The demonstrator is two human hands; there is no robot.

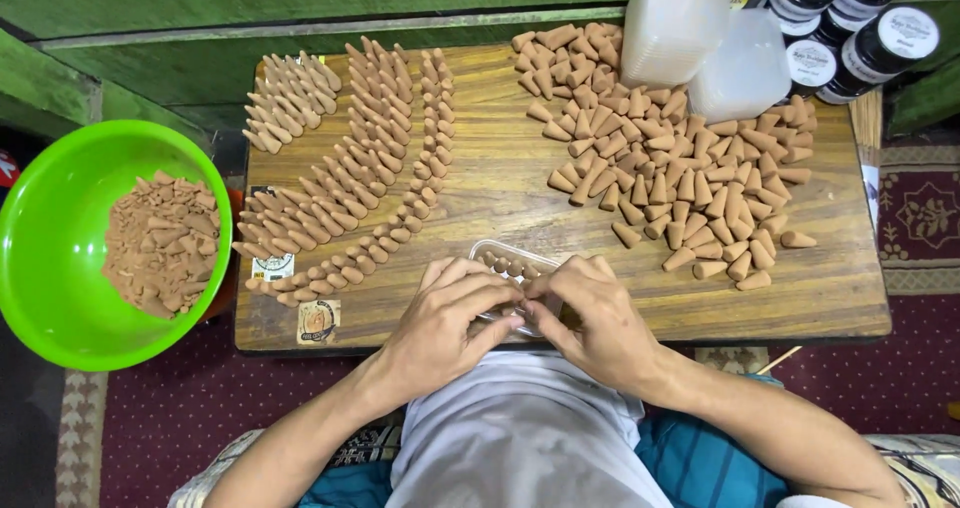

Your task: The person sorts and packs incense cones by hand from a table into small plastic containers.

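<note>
Left hand [445, 318] and right hand [590, 318], fingertips together.

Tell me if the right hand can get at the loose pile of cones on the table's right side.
Probably yes: the right hand sits at the clear tray, and bare wood lies between it and the loose cones.

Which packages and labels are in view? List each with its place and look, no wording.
Clear plastic tray: near table edge, under left hand and right hand, holding brown cones.
Translucent white container stacks: far right of table, tall, rectangular.
Black jars: top right corner, round white lid labels.
Stickers: table's near-left edge, small, pale and orange.
Green bowl: left of table, unlabelled, holding brown cones.
</note>
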